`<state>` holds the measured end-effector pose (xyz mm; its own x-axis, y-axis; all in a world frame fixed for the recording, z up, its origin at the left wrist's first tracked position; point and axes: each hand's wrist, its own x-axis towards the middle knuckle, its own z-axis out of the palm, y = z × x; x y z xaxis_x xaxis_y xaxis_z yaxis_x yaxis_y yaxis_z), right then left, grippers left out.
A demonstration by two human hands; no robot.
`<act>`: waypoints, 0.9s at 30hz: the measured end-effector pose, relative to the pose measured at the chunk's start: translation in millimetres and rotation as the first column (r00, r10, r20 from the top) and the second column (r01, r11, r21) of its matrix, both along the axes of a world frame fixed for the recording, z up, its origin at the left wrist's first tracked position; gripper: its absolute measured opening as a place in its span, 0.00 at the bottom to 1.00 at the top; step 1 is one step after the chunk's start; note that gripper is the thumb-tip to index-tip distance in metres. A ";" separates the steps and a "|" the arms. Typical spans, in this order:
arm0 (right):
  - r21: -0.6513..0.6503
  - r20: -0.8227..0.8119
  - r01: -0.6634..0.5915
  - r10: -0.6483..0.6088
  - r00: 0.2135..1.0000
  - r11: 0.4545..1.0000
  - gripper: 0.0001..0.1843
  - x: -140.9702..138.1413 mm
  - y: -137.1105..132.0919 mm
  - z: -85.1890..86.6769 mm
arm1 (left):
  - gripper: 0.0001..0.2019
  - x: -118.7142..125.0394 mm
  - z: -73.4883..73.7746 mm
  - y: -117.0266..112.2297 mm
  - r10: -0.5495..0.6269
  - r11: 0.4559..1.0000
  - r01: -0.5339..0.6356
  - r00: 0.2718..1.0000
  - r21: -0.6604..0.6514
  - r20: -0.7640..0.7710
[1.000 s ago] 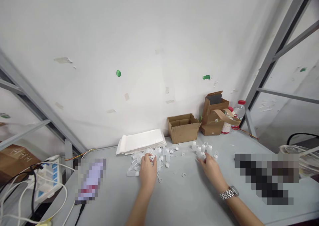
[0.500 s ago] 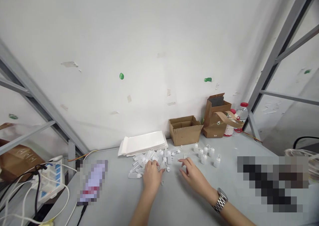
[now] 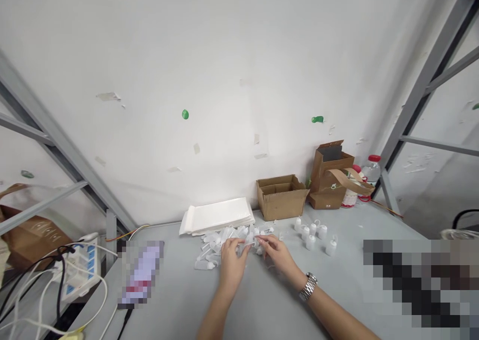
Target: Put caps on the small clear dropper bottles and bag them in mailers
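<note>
My left hand (image 3: 232, 266) is closed, its thumb and fingers pinching a small translucent plastic bottle (image 3: 249, 239) at the near edge of a loose pile. My right hand (image 3: 280, 256), with a metal watch at the wrist, has come up close on the other side of it. Its thumb and fingertips are pressed together, but what they pinch is too small to make out. Around and behind both hands lies the pile of clear small bottles and white caps (image 3: 212, 241). To the right stand several upright small white bottles (image 3: 310, 242) with looped caps.
A stack of white padded envelopes (image 3: 217, 215) lies against the wall beside an open cardboard box (image 3: 283, 203). Further right are a brown paper bag (image 3: 327, 185) and a red-lidded jar (image 3: 372, 169). On the left are a phone (image 3: 143, 272) and a power strip (image 3: 80, 267) with tangled cables.
My right hand has moved left to meet the left hand, its fingers closing. My left hand has lifted a small bottle from the pile's edge. The view has shifted slightly.
</note>
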<state>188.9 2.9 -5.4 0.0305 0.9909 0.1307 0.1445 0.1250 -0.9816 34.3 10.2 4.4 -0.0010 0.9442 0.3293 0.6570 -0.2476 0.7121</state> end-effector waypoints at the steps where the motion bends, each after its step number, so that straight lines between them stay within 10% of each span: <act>1: -0.038 -0.045 -0.032 0.030 0.999 0.999 0.25 -0.7 -0.9 1.1 | 0.09 1.1 0.1 -0.3 -0.025 1.000 0.025 0.999 0.000 0.040; 13: -0.013 -0.115 0.109 -0.109 0.987 0.994 0.22 -0.3 -1.3 -2.2 | 0.11 7.8 0.8 -7.5 -0.180 0.984 0.180 0.984 0.009 -0.004; 27: -0.174 -0.476 0.128 -0.197 0.857 0.976 0.19 -0.2 -10.0 6.2 | 0.09 7.5 1.6 -13.0 -0.058 0.961 0.013 0.986 0.278 0.156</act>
<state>188.7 -7.1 0.8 0.2183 0.9731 -0.0738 -0.3499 0.0074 -0.9367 41.8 -2.7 6.0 -0.0439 0.8175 0.5743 0.5262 -0.4697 0.7089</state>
